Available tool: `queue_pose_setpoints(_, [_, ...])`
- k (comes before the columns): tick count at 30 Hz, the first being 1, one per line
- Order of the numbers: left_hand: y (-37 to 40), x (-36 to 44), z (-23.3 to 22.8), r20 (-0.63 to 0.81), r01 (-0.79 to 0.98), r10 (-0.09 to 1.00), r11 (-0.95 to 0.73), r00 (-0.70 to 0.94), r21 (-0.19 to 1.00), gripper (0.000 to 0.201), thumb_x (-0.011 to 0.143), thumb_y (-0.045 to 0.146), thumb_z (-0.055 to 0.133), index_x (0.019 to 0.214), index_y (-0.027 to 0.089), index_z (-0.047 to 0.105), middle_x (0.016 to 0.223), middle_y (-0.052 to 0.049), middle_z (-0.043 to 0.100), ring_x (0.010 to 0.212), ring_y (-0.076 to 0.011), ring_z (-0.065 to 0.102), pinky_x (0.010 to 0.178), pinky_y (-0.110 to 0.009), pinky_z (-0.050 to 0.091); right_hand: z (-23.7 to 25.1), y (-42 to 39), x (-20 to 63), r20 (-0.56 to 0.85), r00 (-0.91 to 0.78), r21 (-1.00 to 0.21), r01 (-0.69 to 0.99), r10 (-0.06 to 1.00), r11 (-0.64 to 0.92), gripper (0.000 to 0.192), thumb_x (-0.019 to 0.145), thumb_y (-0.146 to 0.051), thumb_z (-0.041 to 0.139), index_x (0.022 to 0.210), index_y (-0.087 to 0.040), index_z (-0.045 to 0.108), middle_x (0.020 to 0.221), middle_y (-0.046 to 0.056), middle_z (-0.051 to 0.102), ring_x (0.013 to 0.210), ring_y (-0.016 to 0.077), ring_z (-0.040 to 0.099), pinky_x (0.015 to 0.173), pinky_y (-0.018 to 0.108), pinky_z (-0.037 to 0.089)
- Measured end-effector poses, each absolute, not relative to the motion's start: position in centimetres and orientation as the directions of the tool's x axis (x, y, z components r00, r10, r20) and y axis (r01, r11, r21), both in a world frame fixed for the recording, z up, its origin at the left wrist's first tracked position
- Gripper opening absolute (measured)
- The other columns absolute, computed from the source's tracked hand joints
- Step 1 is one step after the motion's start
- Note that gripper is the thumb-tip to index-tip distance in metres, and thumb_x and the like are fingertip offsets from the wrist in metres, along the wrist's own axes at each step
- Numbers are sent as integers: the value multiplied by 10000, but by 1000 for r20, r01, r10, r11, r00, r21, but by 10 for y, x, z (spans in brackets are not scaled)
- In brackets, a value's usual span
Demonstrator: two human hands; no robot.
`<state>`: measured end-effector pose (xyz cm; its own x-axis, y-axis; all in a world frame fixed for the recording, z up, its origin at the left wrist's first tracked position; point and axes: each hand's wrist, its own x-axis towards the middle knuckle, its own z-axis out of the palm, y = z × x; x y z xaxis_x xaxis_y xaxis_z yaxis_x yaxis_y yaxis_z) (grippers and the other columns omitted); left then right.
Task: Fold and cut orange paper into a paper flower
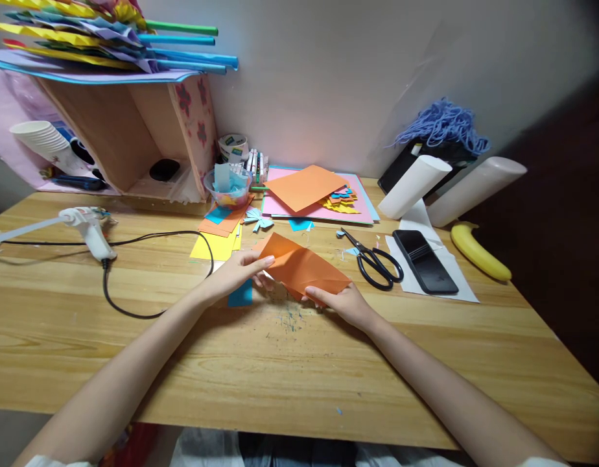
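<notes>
A piece of orange paper (304, 263), slightly bent, is held above the table between both hands. My left hand (244, 267) grips its left end, the thumb on top and the fingers underneath. At the lower right edge, my right hand (341, 301) pinches the paper, thumb on top, its other fingers mostly hidden below. Under and beside my left hand lies a blue paper piece (240, 295). Yellow paper (209, 246) and more orange paper (226, 224) lie just beyond that hand. To the right of the held paper rest black-handled scissors (375, 263).
A glue gun (90, 233) with a black cord sits at left by a wooden box (192, 130). Behind are a plastic bowl of scraps (229, 188) and a stack of coloured sheets (280, 207). A phone (424, 261), a banana (479, 251) and white rolls (416, 185) are at right.
</notes>
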<state>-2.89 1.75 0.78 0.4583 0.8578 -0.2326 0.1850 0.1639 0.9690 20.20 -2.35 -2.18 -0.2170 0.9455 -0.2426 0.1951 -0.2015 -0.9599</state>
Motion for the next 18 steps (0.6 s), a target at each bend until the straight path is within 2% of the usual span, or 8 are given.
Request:
queue_pose_setpoints(3, [16, -29, 9, -221, 192, 851, 145, 476, 971, 291, 752, 402, 603, 878, 147, 662, 848, -69, 691, 703, -142, 628, 614, -230, 476, -27, -22, 202, -223, -225, -968, 170, 949, -187, 254, 703, -357, 676, 871, -167, 660, 710, 18, 673, 547, 108, 530, 528, 240, 439])
queue_pose_setpoints(6, [15, -30, 9, -262, 246, 823, 154, 505, 957, 320, 721, 386, 637, 929, 143, 649, 864, -66, 683, 671, -139, 620, 577, -231, 477, -31, -21, 203, -184, -259, -975, 167, 948, -143, 220, 730, -339, 649, 859, -163, 676, 671, 11, 663, 539, 114, 527, 537, 250, 442])
queue_pose_setpoints(8, [14, -31, 10, -295, 311, 801, 144, 521, 939, 353, 707, 384, 655, 970, 149, 639, 895, -60, 685, 713, -152, 630, 616, -246, 492, -32, -21, 204, -117, -296, -985, 159, 948, -72, 216, 751, -338, 628, 871, -167, 684, 730, 25, 680, 637, 149, 585, 613, 276, 472])
queue_pose_setpoints(12, [12, -31, 9, -333, 387, 771, 122, 543, 914, 378, 711, 381, 658, 1028, 178, 622, 1067, -54, 666, 956, -215, 617, 800, -311, 498, -33, -19, 209, 53, -335, -974, 188, 941, 122, 235, 764, -349, 614, 925, -187, 668, 893, 47, 685, 830, 212, 629, 736, 319, 494])
queue_pose_setpoints(16, [10, -29, 7, -316, 384, 808, 122, 497, 915, 419, 726, 361, 640, 1105, 196, 568, 1135, -52, 639, 1017, -228, 601, 856, -351, 492, -35, -17, 211, 196, -274, -928, 259, 941, 269, 376, 713, -358, 660, 1045, -201, 585, 995, 69, 638, 906, 233, 608, 758, 331, 503])
queue_pose_setpoints(18, [11, -28, 5, -303, 393, 849, 125, 433, 911, 423, 735, 365, 624, 1114, 191, 554, 1145, -61, 632, 1031, -234, 596, 876, -374, 485, -34, -17, 210, 263, -181, -888, 338, 948, 311, 482, 680, -320, 690, 1119, -215, 520, 1037, 80, 596, 913, 230, 588, 747, 336, 507])
